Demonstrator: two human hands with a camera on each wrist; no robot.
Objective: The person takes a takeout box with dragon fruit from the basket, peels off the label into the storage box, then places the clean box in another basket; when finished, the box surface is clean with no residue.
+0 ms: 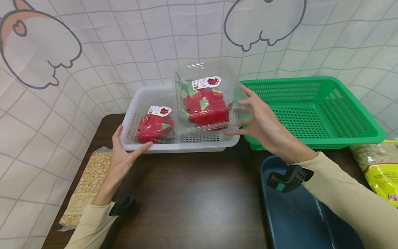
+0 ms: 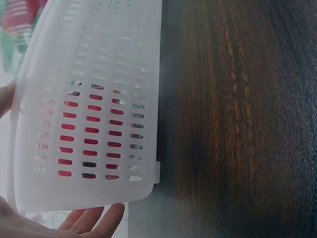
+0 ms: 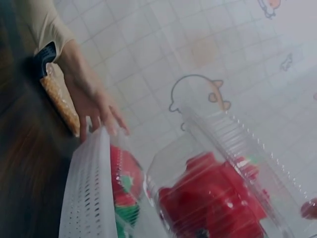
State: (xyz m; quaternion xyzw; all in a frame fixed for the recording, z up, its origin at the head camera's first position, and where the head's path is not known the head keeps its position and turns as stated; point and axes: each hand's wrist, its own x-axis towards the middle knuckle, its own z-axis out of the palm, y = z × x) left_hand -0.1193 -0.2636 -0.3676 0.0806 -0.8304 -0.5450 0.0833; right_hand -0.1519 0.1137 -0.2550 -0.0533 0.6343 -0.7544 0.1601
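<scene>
A clear plastic box of dragon fruit [image 1: 205,103] is held up, tilted, over the right part of a white plastic basket [image 1: 186,148]. My right hand [image 1: 259,119] grips its right side, fingers spread along the edge and thumb low. In the right wrist view the red fruit shows through the box, with one fingertip [image 3: 309,208] at the edge. A second boxed dragon fruit [image 1: 155,126], with a similar white label, lies in the basket's left half. My left hand [image 1: 122,157] holds the basket's front left corner, thumb over the rim. Its fingers [image 2: 111,220] show beside the slotted wall.
Right of the white basket stands a green basket [image 1: 298,121]. A dark blue tray [image 1: 292,211] lies in front of it under my right forearm. A bag of corn kernels [image 1: 90,176] lies at left, a yellow bag [image 1: 382,173] at far right. Tile-patterned cloth hangs behind.
</scene>
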